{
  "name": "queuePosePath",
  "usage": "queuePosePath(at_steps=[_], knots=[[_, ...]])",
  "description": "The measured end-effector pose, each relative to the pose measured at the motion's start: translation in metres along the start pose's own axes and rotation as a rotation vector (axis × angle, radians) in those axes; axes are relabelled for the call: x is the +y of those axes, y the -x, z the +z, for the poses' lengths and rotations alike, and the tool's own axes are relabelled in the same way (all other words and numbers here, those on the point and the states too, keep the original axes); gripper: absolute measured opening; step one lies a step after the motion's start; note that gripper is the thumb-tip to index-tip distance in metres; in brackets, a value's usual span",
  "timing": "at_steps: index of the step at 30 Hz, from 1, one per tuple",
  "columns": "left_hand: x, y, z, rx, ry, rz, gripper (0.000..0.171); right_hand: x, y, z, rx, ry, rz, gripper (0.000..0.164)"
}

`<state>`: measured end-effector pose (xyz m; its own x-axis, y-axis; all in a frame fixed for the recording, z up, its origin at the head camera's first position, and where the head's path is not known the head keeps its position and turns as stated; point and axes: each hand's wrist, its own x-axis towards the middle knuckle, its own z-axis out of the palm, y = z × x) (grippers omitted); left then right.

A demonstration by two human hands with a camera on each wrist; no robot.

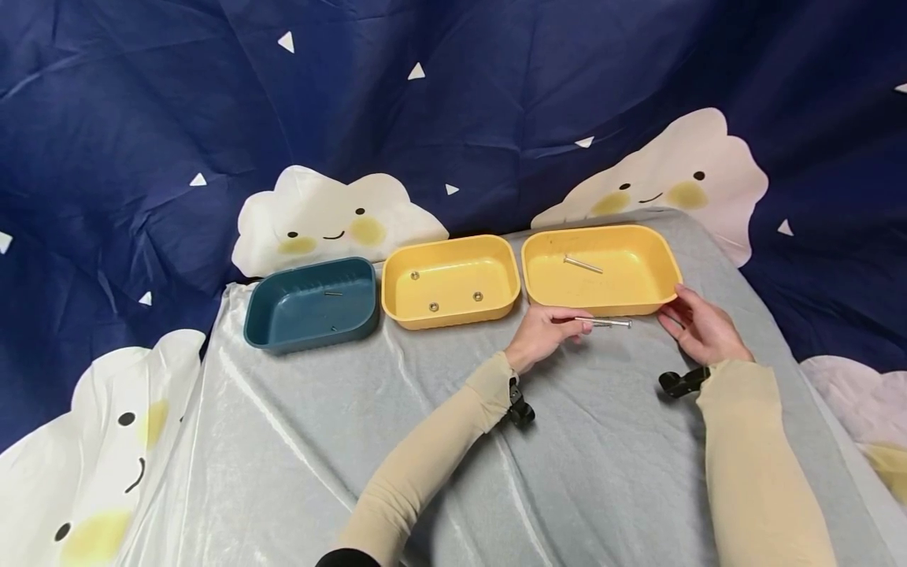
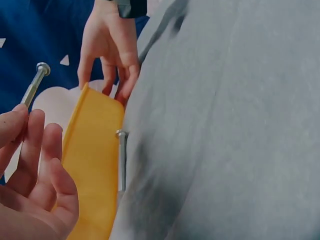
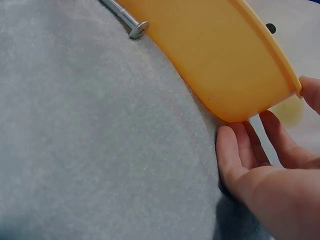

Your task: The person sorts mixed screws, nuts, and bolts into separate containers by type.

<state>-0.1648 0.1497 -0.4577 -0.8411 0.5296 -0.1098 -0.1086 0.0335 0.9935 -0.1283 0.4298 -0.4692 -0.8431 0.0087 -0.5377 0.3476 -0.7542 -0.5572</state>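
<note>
My left hand [image 1: 544,335] pinches a long silver bolt [image 2: 34,85] between thumb and forefinger, its head pointing away from the fingertips. Below it, a second bolt [image 2: 122,160] lies on the grey cloth along the near wall of the right-hand yellow box [image 1: 602,299]. My right hand [image 1: 705,327] grips that box at its near right corner, thumb at the rim and fingers by the bottom edge. Inside the same box rests another bolt [image 1: 583,264].
To the left stands a middle yellow box [image 1: 453,319] with three nuts, one of them a nut [image 1: 478,297] near its front. Further left, a dark blue box [image 1: 312,340] contains small thin metal pieces. Grey cloth [image 1: 298,472] covers the table, and a patterned blue curtain [image 1: 482,102] hangs behind.
</note>
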Motion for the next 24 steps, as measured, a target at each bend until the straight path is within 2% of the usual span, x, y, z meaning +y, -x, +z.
queuePosePath(at_steps=[15, 24], knots=[[-0.001, -0.001, -0.021, 0.099, 0.014, 0.01, 0.018, -0.001, 0.001, -0.001, 0.001, -0.004, 0.003, 0.026], [-0.005, -0.002, -0.026, 0.189, 0.034, -0.025, 0.018, 0.0, 0.0, 0.0, -0.001, -0.012, 0.0, 0.022]])
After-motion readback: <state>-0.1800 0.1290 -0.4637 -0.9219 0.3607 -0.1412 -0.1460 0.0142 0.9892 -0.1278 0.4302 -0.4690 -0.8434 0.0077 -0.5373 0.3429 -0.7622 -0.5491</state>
